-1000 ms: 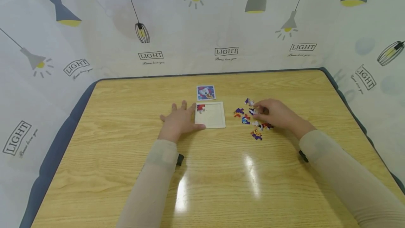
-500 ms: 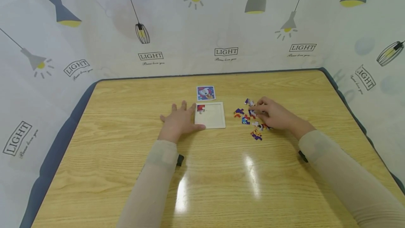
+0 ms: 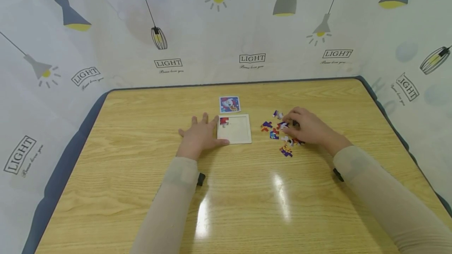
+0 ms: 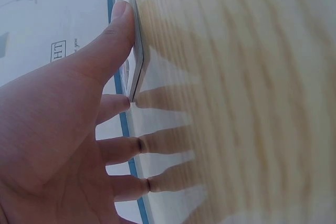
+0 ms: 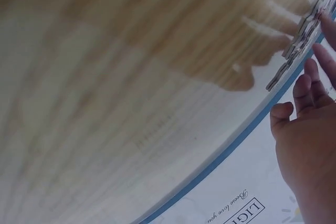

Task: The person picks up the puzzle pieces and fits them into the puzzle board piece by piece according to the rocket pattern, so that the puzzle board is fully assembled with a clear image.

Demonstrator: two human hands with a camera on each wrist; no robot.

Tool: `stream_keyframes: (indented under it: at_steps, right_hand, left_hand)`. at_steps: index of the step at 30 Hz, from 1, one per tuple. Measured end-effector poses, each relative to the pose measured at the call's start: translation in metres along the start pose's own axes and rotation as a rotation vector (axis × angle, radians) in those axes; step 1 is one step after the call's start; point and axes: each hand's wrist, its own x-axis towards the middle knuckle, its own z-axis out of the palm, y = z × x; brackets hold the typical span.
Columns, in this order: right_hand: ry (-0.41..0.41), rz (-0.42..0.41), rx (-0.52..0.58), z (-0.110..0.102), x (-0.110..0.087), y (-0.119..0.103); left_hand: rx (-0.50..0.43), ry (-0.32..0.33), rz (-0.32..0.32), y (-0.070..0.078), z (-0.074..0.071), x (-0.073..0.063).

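Note:
My left hand (image 3: 198,135) lies spread on the table, its thumb resting on the near left corner of a white square puzzle tray (image 3: 239,133) and its index fingertip at the upper left corner. In the left wrist view the thumb (image 4: 119,24) lies along the tray's edge. A red and white puzzle piece (image 3: 224,121) sits in the tray's upper left corner. On the right, my right hand (image 3: 306,127) pinches a purple and white puzzle piece (image 3: 282,125) between thumb and index finger, among several loose pieces. The right wrist view shows the fingers beside the pieces (image 5: 299,40).
A small picture card (image 3: 229,104) with a cartoon figure on blue lies just behind the tray. Other loose pieces, such as an orange and purple one (image 3: 286,151), lie right of the tray. The wooden table (image 3: 243,199) ends at a lamp-printed curtain (image 3: 197,30).
My right fingers close in over the purple and white piece, then spread to either side of it, and the piece shifts slightly. My left hand and the tray stay in place.

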Motion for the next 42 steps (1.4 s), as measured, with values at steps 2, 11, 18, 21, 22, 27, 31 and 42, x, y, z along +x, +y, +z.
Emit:
stream_keyframes:
  at_steps: [2, 11, 18, 21, 22, 27, 31, 42]
  right_hand:
    - [-0.002, -0.027, -0.008, 0.001, 0.000, 0.001]
    - [-0.016, 0.010, 0.016, 0.003, 0.001, 0.002]
    - [-0.018, 0.033, 0.032, 0.001, 0.000, 0.001]
    - [-0.001, 0.036, 0.074, 0.001, 0.001, -0.002]
    - [0.003, 0.040, 0.091, 0.001, 0.002, -0.003]
    - [0.011, 0.052, 0.180, 0.001, 0.004, -0.017]
    - [-0.002, 0.063, 0.232, 0.003, 0.009, -0.032]
    - [0.017, 0.030, 0.254, 0.020, 0.046, -0.083]
  left_hand:
    - [-0.002, -0.002, 0.000, 0.000, 0.000, 0.000]
    - [0.002, -0.001, 0.002, -0.002, 0.001, 0.001]
    - [0.003, -0.002, 0.002, -0.002, 0.002, 0.001]
    - [0.006, -0.002, 0.002, -0.001, 0.001, 0.001]
    - [0.006, -0.002, 0.002, -0.001, 0.001, 0.001]
    - [0.004, -0.003, 0.001, -0.001, 0.001, 0.001]
    - [0.005, -0.004, 0.000, -0.001, 0.001, 0.000]
    - [0.007, 0.000, -0.005, 0.001, -0.001, -0.001]
